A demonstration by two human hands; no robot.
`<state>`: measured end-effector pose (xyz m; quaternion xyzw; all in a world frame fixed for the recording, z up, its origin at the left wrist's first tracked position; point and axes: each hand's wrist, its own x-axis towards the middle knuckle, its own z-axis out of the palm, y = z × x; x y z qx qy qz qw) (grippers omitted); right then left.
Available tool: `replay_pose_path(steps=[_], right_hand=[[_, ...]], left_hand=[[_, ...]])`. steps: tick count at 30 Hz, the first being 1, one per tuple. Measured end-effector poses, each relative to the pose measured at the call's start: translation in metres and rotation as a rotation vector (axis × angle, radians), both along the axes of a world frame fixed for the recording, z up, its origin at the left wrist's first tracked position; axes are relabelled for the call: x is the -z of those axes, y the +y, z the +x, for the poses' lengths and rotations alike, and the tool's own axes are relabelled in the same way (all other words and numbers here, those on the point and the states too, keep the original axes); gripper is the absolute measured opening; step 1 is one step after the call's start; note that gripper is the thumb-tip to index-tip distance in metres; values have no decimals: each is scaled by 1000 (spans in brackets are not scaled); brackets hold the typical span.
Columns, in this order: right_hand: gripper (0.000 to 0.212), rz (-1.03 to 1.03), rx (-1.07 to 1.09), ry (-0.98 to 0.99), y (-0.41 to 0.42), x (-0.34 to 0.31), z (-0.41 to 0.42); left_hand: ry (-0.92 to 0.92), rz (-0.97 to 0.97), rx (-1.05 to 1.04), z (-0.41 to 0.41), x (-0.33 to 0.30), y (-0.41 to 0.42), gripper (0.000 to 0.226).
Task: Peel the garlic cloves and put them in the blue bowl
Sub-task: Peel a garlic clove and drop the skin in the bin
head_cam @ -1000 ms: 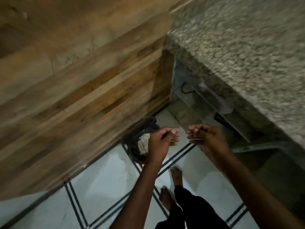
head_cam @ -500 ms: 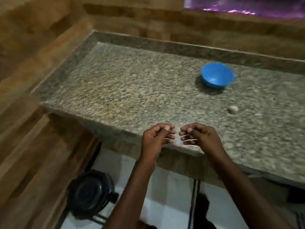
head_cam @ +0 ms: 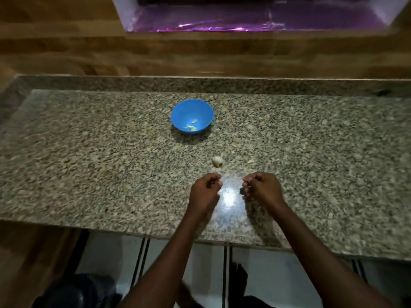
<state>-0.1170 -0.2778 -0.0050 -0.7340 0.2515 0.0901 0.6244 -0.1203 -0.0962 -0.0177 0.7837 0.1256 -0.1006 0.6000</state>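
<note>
The view has swung from the floor and the dark bin up to the granite surface [head_cam: 111,156], and both hands, which hung over the floor a second ago, now hover above its near edge with the same curled posture. The left hand [head_cam: 205,192] has fingers curled toward the thumb; whether it pinches a scrap of skin cannot be told. The right hand [head_cam: 261,188] is curled likewise, and nothing is plainly visible in it. The garlic bulb [head_cam: 217,161] lies on the surface between the hands and the blue bowl [head_cam: 192,116], just beyond the fingertips and touched by neither hand. A small pale fragment [head_cam: 250,161] lies to the right of the bulb; whether it is a clove or skin is unclear. The blue bowl stands upright, well beyond the bulb, and holds a few pale pieces [head_cam: 191,126], probably peeled cloves. The current step appears to be a return for the next clove. The next move calls for reaching forward to the bulb, separating one clove, and stripping its skin before transfer to the bowl.
</note>
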Motion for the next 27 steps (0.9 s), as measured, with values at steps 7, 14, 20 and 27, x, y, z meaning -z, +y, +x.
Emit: replay_pose_path(steps=[7,14,20,27], right_hand=[[23,-650,-155,-116,-23,23,53],[12,-805,-336,-212,-14,20,91],[15,-631,-256,-361,33,-11,146],[10,-565,-342,-406,108,-38,224]], left_hand=[[-239,758,379,19,11,-12,33],[-207,747,234,56,2,19,26],[-217,778,250,80,7,43,33],[-245,714,258,84,16,51,33]])
